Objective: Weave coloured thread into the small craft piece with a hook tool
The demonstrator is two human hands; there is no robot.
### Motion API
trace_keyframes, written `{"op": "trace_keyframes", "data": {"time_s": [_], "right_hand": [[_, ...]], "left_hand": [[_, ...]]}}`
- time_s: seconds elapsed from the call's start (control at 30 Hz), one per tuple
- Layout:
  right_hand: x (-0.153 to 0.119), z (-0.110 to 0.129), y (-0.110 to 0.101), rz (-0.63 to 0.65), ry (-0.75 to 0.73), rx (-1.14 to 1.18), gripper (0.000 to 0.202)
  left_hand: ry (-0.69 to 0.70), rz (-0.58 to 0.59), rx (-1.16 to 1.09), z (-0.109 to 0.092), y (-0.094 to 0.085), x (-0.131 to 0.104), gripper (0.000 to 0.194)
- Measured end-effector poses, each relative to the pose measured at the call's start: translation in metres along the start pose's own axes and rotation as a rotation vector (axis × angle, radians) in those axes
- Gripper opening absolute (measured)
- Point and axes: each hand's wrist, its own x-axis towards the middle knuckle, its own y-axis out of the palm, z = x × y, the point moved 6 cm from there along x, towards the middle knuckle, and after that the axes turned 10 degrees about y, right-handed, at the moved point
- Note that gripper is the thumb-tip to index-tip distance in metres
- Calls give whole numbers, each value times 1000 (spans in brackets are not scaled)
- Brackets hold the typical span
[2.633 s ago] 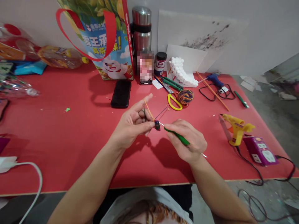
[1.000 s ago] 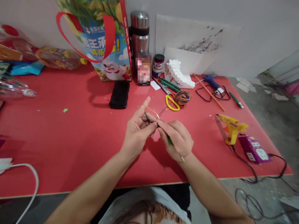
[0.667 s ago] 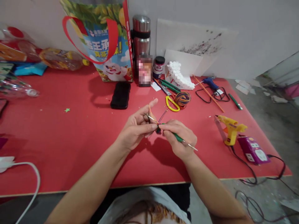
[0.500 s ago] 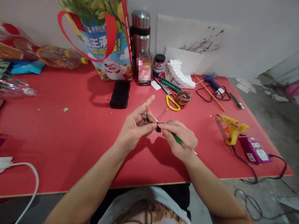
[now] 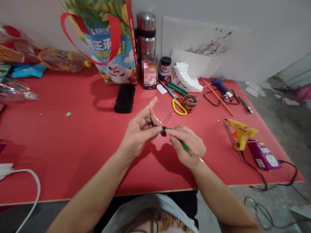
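Head view: over the middle of the red desk [image 5: 85, 152], my left hand [image 5: 136, 135] pinches a small dark yarn piece [image 5: 164, 132] between thumb and fingers, an orange strand [image 5: 153, 113] running to its raised index finger. My right hand [image 5: 189, 142] grips a green-handled hook [image 5: 184, 144] at the piece. Beyond, rightward, a yarn ball [image 5: 190, 102] lies by the scissors [image 5: 180, 111].

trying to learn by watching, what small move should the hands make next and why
Perhaps draw the green-handled tool back with the right hand: its metal tip appears to lie alongside the orange strand stretched from the left hand to the small dark piece.
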Motion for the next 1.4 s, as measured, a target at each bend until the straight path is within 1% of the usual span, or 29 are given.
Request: {"op": "trace_keyframes", "data": {"time_s": [0.17,0.37,0.47,0.67,0.83,1.0,1.13,1.33,1.4], "right_hand": [[0,-3,-2,-2,20,25,29],[-1,-1,-3,12,-5,-10,31],[0,-1,-3,20,-13,-10,33],[0,-1,-2,14,-5,9,32],[-3,3,-1,-37,-42,-172,27],[-5,6,1,-64,-107,-222,28],[-7,8,4,-78,-152,-284,35],[-11,11,8,-118,-172,-332,40],[-11,11,7,-96,-194,-304,42]], "left_hand": [[-46,-3,-28,0,-2,1,93],[-13,-40,-27,-11,-5,5,91],[-14,-45,-16,-13,-6,5,91],[4,7,32,-4,0,0,92],[57,6,93,1,7,-6,90],[24,18,61,3,11,-8,91],[39,-8,49,4,12,-9,92],[81,-55,35,7,15,-13,91],[51,-61,-4,7,15,-12,93]]}}
